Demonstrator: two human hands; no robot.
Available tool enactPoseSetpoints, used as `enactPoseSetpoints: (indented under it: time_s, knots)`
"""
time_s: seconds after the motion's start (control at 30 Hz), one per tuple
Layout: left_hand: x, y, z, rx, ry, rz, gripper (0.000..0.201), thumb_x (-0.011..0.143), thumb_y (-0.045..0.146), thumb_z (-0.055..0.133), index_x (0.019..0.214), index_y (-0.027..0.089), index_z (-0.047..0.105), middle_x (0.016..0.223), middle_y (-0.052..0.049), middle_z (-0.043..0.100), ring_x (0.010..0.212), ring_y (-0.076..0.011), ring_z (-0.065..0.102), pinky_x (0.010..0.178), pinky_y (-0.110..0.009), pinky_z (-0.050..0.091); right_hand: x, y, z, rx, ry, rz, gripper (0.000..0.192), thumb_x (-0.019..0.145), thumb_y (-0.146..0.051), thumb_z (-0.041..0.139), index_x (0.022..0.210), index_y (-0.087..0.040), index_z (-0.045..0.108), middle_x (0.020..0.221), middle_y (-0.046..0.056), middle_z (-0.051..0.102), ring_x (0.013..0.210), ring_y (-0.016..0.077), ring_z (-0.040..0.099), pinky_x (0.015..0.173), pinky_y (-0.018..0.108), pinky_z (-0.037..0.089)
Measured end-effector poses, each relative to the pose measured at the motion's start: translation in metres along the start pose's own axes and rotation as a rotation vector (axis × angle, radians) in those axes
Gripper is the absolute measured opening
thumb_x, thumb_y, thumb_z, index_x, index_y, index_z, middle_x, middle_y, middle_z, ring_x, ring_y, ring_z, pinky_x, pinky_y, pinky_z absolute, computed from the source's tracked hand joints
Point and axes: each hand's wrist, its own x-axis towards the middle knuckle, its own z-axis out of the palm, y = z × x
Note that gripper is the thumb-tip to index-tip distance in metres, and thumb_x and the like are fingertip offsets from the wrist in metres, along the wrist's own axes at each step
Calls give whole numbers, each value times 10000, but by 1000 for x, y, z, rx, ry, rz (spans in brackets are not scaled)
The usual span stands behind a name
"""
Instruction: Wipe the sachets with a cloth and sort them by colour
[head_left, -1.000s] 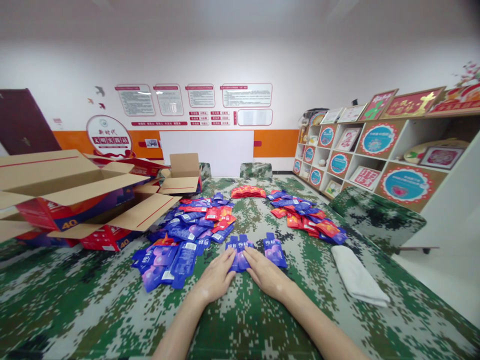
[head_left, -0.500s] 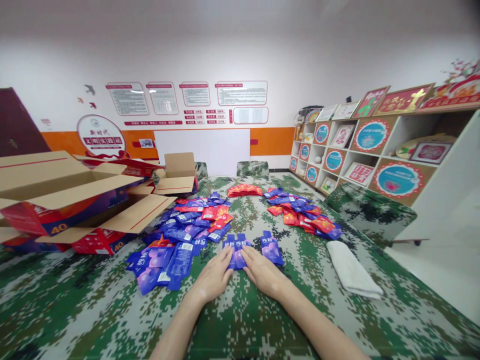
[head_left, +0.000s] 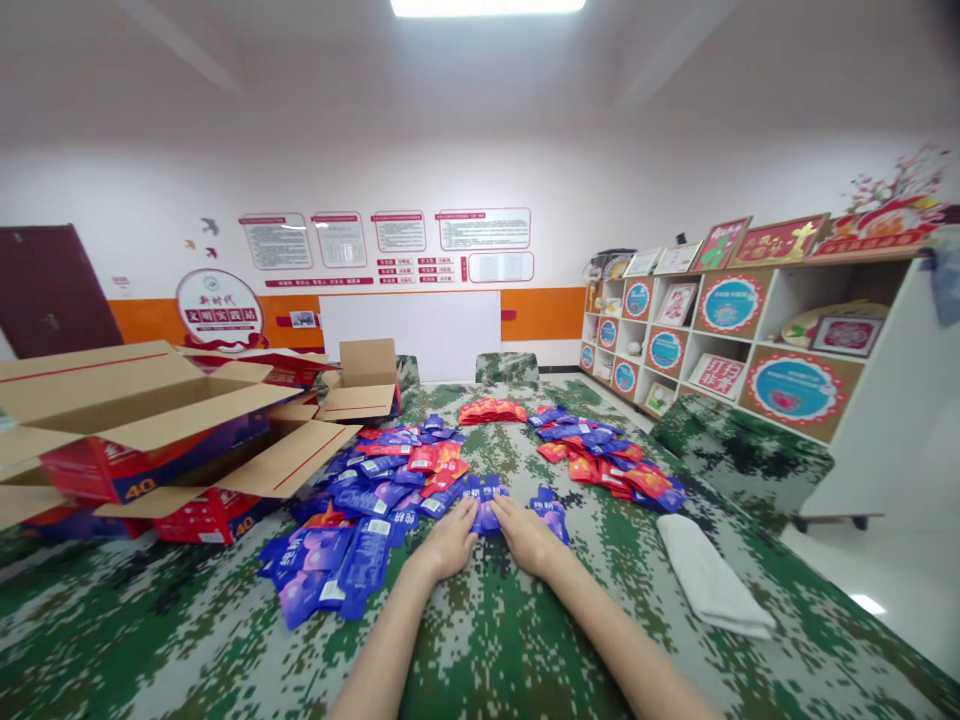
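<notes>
Two overlapping blue pouches [head_left: 486,514] with white lettering are between my hands at the middle of the table. My left hand [head_left: 451,541] is closed on their left side, fingertips at the edge. On the other side my right hand [head_left: 526,538] grips the right edge, its fingers bent over the front. My fingers hide part of the pouches. Just right of my right hand lies another blue pouch [head_left: 551,515]. A heap of blue and red pouches [head_left: 375,485] spreads out to the left of my left hand.
Open cardboard boxes [head_left: 187,420] crowd the left side of the camouflage-patterned table [head_left: 480,640]. A row of red pouches [head_left: 492,411] lies farther back. Blue and red pouches [head_left: 600,450] are piled at the right, with a folded white cloth [head_left: 712,575] nearer me.
My view has tilted up, so everything sits lower in the picture. My hands have gone from lying flat over the blue pouches to gripping them from both sides.
</notes>
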Motion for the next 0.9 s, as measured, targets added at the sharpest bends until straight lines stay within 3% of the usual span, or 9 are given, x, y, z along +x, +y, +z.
enactPoseSetpoints:
  time_s: [0.33, 0.63, 0.9]
  knots:
    - [-6, 1, 5, 62, 74, 11, 552, 883, 317, 332, 1411, 183, 238, 1475, -55, 224, 1353, -183, 182, 1099, -357, 197, -6, -1, 0, -5, 25, -11, 530, 829, -95, 339, 1355, -147, 370, 1411, 126, 368, 1303, 194, 325, 1042, 383, 343]
    - [-7, 4, 5, 70, 72, 8, 554, 879, 312, 338, 1409, 194, 233, 1476, -52, 223, 1351, -195, 190, 1104, -377, 176, -8, -2, 2, 5, 39, -20, 516, 839, -121, 337, 1354, -138, 368, 1409, 131, 370, 1304, 208, 317, 1040, 400, 349]
    - [-8, 7, 3, 52, 101, 1, 633, 805, 235, 419, 1407, 154, 240, 1484, -71, 191, 1363, -189, 136, 1110, -340, 160, -16, 0, -14, -3, 99, -20, 642, 790, -134, 397, 1407, -81, 231, 1467, 148, 237, 1351, 219, 198, 1097, 385, 254]
